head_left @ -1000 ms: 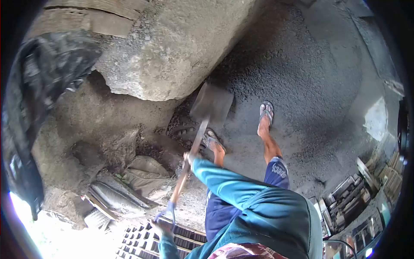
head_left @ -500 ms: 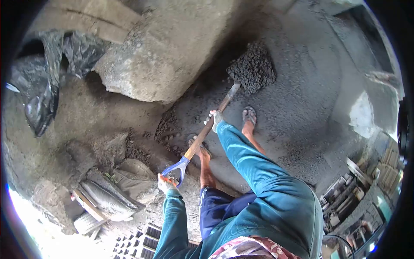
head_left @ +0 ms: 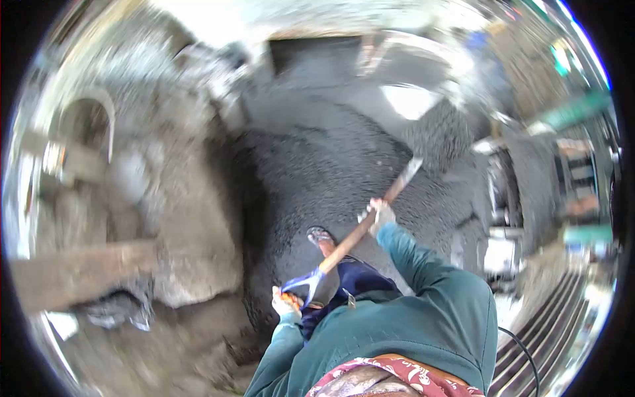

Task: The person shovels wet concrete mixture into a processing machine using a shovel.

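A shovel runs diagonally in front of me, with a wooden shaft (head_left: 350, 242) and a blue grip frame (head_left: 305, 284). My left hand (head_left: 286, 303) is closed round the orange-marked end of its handle, low and left of centre. Farther up, my right hand (head_left: 381, 216) wraps round the shaft near the metal neck. A heap of dark, grainy wet material (head_left: 444, 137) lies on the blade at the upper right and hides most of the blade. Beneath the shaft, one sandalled foot (head_left: 320, 236) stands on the dark floor.
A large rough block (head_left: 195, 231) rises on the left, beside a wooden beam (head_left: 86, 268) and black plastic (head_left: 122, 308). Dark wet material (head_left: 311, 172) spreads over the floor. A blurred green object (head_left: 575, 111) is at the right, above long ridged pieces (head_left: 546, 337).
The view has turned to the right. The loaded shovel has swung rightwards, from beside the rough block towards the objects on the right. Both hands keep their hold.
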`<state>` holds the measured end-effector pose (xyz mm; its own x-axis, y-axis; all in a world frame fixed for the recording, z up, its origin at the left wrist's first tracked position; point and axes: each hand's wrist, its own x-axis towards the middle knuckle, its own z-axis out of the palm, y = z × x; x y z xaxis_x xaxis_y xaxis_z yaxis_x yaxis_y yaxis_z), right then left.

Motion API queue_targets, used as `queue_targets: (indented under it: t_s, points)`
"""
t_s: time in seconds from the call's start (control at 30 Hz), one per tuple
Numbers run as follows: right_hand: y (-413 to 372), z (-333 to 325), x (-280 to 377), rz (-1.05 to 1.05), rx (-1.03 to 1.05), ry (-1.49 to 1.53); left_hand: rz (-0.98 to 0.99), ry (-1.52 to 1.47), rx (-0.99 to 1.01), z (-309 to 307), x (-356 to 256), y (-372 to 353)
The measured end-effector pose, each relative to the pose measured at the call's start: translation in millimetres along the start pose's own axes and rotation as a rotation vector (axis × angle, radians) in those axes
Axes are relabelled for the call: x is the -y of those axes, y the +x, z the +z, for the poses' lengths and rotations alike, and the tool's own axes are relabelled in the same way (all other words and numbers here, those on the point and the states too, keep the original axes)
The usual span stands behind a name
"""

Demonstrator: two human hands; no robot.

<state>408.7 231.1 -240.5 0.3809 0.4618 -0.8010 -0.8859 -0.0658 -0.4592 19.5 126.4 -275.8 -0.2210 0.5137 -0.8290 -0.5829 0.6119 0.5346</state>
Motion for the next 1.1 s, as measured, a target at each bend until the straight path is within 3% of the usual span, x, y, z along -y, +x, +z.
queue_targets:
  t_s: [0.07,0.1,0.13,0.17,0.23,0.3,0.37,0.4,0.43,0.5,0.57,0.63,0.67,0.73,0.77,0.8,0.83,0.9,0.93,0.97,1.03,1.1]
  points:
    - [-28,29,91,-0.202,0.050,0.145,0.074,0.056,0.260,110,-48,-33]
    - [-45,38,139,-0.315,0.215,0.148,0.129,0.090,0.411,158,-63,-44]
    - [-40,35,185,-0.387,0.254,0.223,0.223,0.108,0.560,208,-77,-64]
    - [-58,40,230,-0.517,0.478,0.227,0.316,0.118,0.701,253,-89,-88]
    - [-75,41,316,-0.649,0.275,0.483,0.544,0.157,1.011,333,-105,-136]
    - [-127,27,369,-0.908,0.253,0.373,1.036,0.359,1.226,395,-108,-190]
    - [-122,-37,431,-0.863,0.284,0.443,1.723,0.268,1.473,438,-102,-262]
    - [-130,-67,441,-0.942,0.316,0.384,1.742,0.371,1.678,444,-91,-287]
    - [-149,-87,435,-1.089,0.138,0.298,1.753,0.472,1.879,440,-79,-305]
    - [-151,-132,420,-1.025,0.043,0.344,1.993,0.916,1.974,418,-61,-325]
    - [-149,-159,383,-0.992,0.016,0.263,1.958,0.762,2.006,383,-25,-284]
    - [-171,-134,331,-0.951,-0.094,0.185,1.845,0.814,1.963,339,-35,-252]
    - [-176,-123,306,-0.884,0.039,0.224,1.789,0.784,1.906,314,-42,-231]
    - [-184,-89,254,-0.753,0.205,0.244,1.454,0.828,1.835,253,-68,-180]
    - [-191,-64,226,-0.699,0.237,0.218,1.285,0.627,1.679,219,-70,-151]
    - [-189,-43,198,-0.634,0.270,0.182,1.095,0.748,1.265,174,-83,-154]
    - [-175,-28,173,-0.577,0.334,0.181,0.548,0.480,1.119,134,-83,-117]
    - [-139,-6,119,-0.443,0.432,0.181,0.153,0.093,0.580,88,-90,-94]
    - [-125,9,76,-0.347,0.341,0.112,0.049,0.107,0.425,52,-97,-72]
    - [-109,18,30,-0.315,0.234,0.027,0.075,0.117,0.253,20,-100,-67]
    - [-75,16,-65,-0.124,0.226,-0.135,-0.009,0.021,0.008,-61,-87,-61]
    - [-25,-13,-175,0.168,0.154,-0.258,-0.065,-0.116,-0.077,-167,-47,-58]
